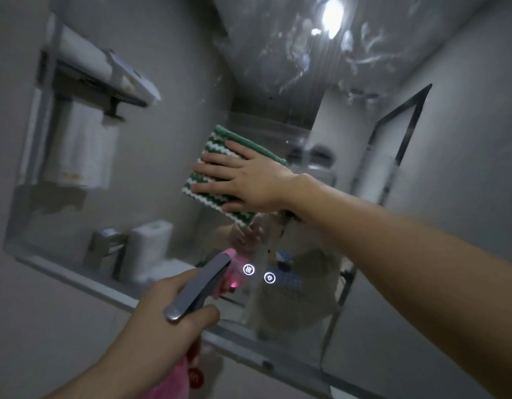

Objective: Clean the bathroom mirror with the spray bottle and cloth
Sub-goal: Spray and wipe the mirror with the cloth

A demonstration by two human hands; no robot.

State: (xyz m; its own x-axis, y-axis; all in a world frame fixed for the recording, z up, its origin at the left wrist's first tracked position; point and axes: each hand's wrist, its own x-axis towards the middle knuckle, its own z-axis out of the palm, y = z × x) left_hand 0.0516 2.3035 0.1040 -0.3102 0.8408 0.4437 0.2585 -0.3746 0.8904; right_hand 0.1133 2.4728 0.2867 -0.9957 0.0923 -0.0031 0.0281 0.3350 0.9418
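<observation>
Two hands show: the right hand [243, 180] lies flat on one green-and-white striped cloth [220, 156], and below it the left hand [168, 309] grips one pink spray bottle [200, 286]. Just past the bottle's nozzle, two lit round icons [248, 269] glow on the one mirror [162, 139]. Left of both hands, the glass reflects one towel rack [85, 79], one hanging white towel [82, 145] and one toilet-paper roll [148, 249].

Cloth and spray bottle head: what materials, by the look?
Cloth: soft woven or knit textile, likely microfiber; raised green-and-white wavy ribs, matte. Spray bottle: head looks like smooth grey plastic with a slight sheen; pink translucent plastic below. Blur leaves both uncertain.
</observation>
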